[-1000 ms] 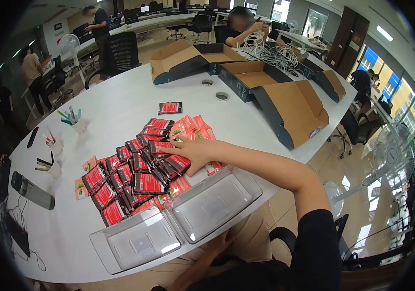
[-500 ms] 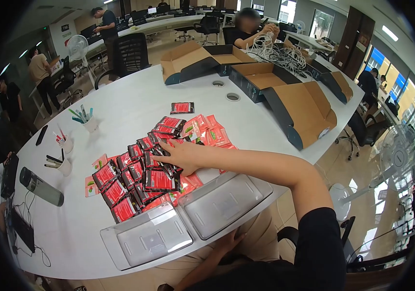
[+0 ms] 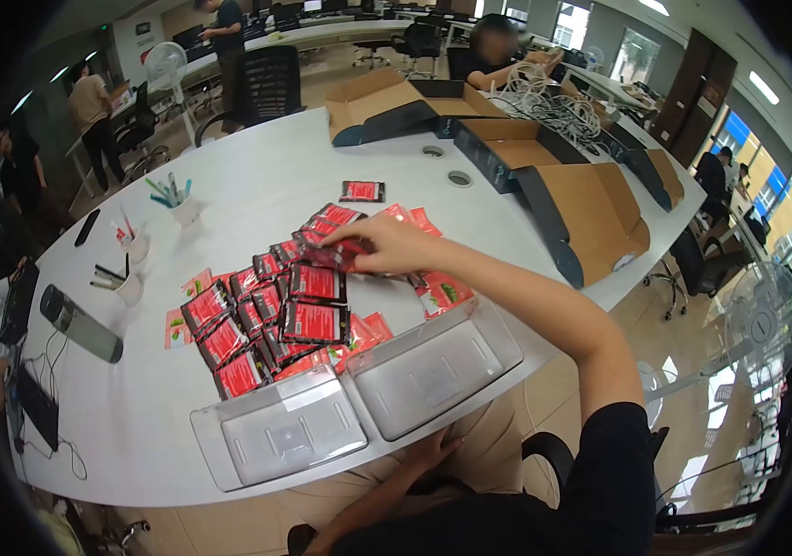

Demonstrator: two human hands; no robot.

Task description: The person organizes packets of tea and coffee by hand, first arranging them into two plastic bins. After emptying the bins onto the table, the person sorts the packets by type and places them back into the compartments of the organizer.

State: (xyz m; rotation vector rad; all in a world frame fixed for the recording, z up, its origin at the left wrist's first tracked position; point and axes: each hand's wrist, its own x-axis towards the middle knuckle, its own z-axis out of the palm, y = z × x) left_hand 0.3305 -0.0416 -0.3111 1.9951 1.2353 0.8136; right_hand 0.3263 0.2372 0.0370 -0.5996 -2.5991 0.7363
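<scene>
My right hand [image 3: 389, 245] is over the pile of packets, its thumb and fingers closed on a small red-and-black packet [image 3: 339, 252]. Beneath and around it, red-and-black packets [image 3: 314, 320] lie overlapping in rows. Pinkish-red packets with a green picture [image 3: 444, 293] show at the pile's right side and underneath. One packet [image 3: 362, 191] lies apart, farther back. My left hand [image 3: 431, 452] rests low on my lap below the table edge, fingers loosely stretched and holding nothing that shows. Two clear plastic trays [image 3: 296, 443] stand side by side at the near edge.
Opened cardboard boxes [image 3: 590, 218] and a heap of white cables [image 3: 553, 111] occupy the table's far right, where another person sits. Pen cups [image 3: 187, 211] and a grey bottle [image 3: 83, 324] stand at left. A fan [image 3: 755, 324] is on the right.
My right hand has lifted slightly off the pile and drawn its fingers together on a packet. Packets beneath it have shifted, and bare table shows to their right. The view has tilted a little.
</scene>
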